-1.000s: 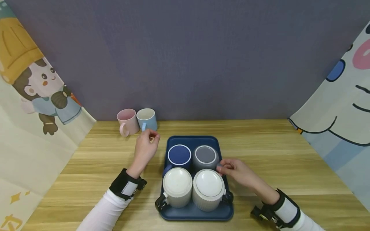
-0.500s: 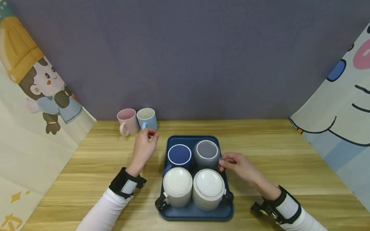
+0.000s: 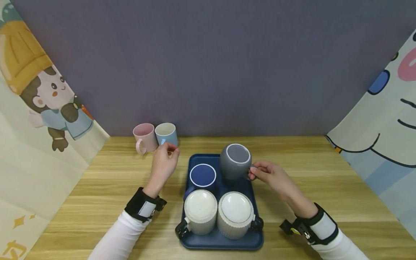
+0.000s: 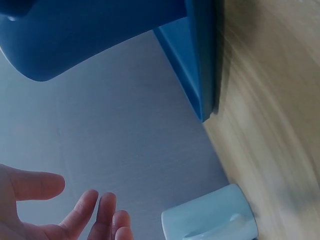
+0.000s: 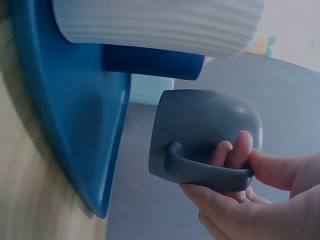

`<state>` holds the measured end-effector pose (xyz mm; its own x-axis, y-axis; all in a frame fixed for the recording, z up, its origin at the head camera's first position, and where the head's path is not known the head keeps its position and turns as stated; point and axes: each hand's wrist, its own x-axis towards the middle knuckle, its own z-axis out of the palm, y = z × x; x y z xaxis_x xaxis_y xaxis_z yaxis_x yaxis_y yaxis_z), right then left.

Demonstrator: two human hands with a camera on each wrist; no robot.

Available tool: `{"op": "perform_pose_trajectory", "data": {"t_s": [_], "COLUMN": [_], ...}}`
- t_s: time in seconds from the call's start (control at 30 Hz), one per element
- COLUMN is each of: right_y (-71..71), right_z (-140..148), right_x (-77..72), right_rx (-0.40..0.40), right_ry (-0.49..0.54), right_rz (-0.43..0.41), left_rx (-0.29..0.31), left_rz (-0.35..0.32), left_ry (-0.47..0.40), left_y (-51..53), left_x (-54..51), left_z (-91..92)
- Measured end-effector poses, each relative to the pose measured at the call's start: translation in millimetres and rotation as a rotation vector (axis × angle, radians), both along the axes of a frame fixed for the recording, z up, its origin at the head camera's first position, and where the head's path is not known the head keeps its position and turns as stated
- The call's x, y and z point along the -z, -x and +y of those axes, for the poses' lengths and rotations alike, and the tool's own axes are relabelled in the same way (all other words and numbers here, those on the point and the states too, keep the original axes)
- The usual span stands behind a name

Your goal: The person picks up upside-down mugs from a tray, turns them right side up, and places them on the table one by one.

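Note:
My right hand (image 3: 271, 177) grips the handle of a grey mug (image 3: 235, 162), its fingers hooked through it in the right wrist view. The mug is bottom up and held above the far right of the dark blue tray (image 3: 224, 242). A blue mug (image 3: 203, 175) and two ribbed off-white mugs (image 3: 200, 209) with black handles stand upside down on the tray. My left hand (image 3: 164, 162) holds nothing, its fingers loosely bent and the thumb apart from them in the left wrist view. It is near a light blue mug (image 3: 169, 134), which stands upright.
An upright pink mug (image 3: 145, 137) stands beside the light blue one at the back left of the wooden table (image 3: 302, 159). A grey-purple wall panel (image 3: 227, 72) rises behind the table. Cartoon-printed cloths (image 3: 61, 108) hang at both sides.
My right hand has lifted the grey mug by its handle, up from the tray and away from me. The left hand has stayed almost still.

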<state>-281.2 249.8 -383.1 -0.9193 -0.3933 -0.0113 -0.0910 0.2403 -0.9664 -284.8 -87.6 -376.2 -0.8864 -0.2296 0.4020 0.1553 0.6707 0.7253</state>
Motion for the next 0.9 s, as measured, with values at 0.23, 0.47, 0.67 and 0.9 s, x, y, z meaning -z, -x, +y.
{"op": "perform_pose_trajectory", "data": {"t_s": [0.23, 0.47, 0.67, 0.9], "right_y": [7.3, 15.3, 19.3, 24.6], "right_z": [-3, -10, -15, -18], "right_x": [-4.9, -8.3, -17.1, -25.3], "right_rx": [0.004, 0.004, -0.004, -0.017], "right_ry": [0.107, 0.226, 0.301, 0.324], "right_rz": [-0.035, -0.067, -0.061, -0.057], "left_rx": [-0.002, 0.000, 0.003, 0.022], "left_rz": [0.015, 0.036, 0.061, 0.076], "left_ry": [-0.007, -0.012, -0.012, -0.019], "left_y": [2.0, 4.5, 5.1, 5.4], "left_x": [-4.3, -8.3, -12.3, -14.7], "left_z": [3.5, 7.7, 12.0, 16.9]}}
